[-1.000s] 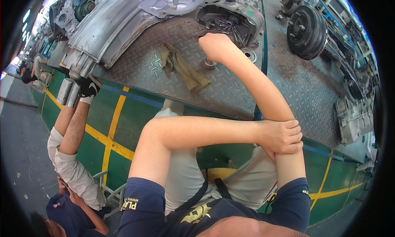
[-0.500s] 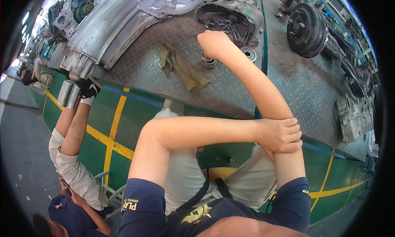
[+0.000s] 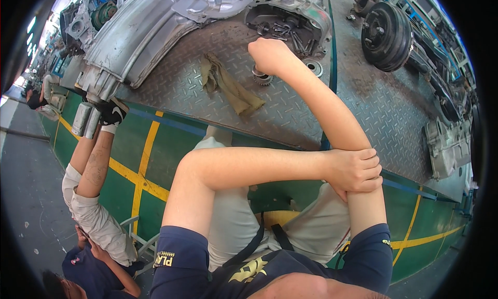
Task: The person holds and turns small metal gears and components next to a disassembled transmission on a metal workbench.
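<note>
Scarcely anything has changed, suggesting a pause in handling: the bare left hand [image 3: 357, 172] keeps its grip closed on the right arm [image 3: 340, 109], and the bare right hand [image 3: 271, 56] (open or closed, I cannot tell) sits just beside a toothed grey metal gear [image 3: 264, 81] on the patterned grey steel tabletop [image 3: 293, 120]

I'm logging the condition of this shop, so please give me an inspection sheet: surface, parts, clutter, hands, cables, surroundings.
Surface: patterned metal bench, stained.
Parts: one gear partly hidden by the right hand; second gear beyond the right forearm; metal housing with loose metal parts inside.
Clutter: crumpled brown cloth; large metal casing.
Hands: left hand grips the right forearm; right hand curled, anything in it hidden.
Cables: nothing seen.
Surroundings: black drum at right; green floor with yellow lines; another person at lower left.
</note>
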Demonstrator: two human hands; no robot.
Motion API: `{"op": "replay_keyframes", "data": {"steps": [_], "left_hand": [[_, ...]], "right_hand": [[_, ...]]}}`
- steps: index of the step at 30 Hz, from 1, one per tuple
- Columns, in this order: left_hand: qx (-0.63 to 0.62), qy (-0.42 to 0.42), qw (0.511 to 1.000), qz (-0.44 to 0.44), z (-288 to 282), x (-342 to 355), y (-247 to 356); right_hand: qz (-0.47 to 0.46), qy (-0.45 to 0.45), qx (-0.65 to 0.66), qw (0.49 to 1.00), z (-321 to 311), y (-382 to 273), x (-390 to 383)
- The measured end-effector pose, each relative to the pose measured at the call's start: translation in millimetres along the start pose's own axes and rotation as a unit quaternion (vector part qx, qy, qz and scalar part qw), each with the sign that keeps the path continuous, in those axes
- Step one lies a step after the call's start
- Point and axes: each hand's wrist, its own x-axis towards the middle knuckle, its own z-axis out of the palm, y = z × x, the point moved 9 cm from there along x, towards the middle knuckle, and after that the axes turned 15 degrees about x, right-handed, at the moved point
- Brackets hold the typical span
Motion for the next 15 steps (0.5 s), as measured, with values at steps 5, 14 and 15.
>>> {"op": "replay_keyframes", "data": {"steps": [5,14,15], "left_hand": [[-0.002,0.002,1.0,-0.002,2,1,1],[-0.011,0.016,1.0,-0.01,5,5,2],[-0.011,0.017,1.0,-0.011,5,5,2]], "right_hand": [[-0.005,-0.001,0.02,1.0,-1,0,-3],[-0.031,0.01,0.09,0.995,4,12,-3],[-0.032,0.003,0.102,0.994,4,13,-3]]}}
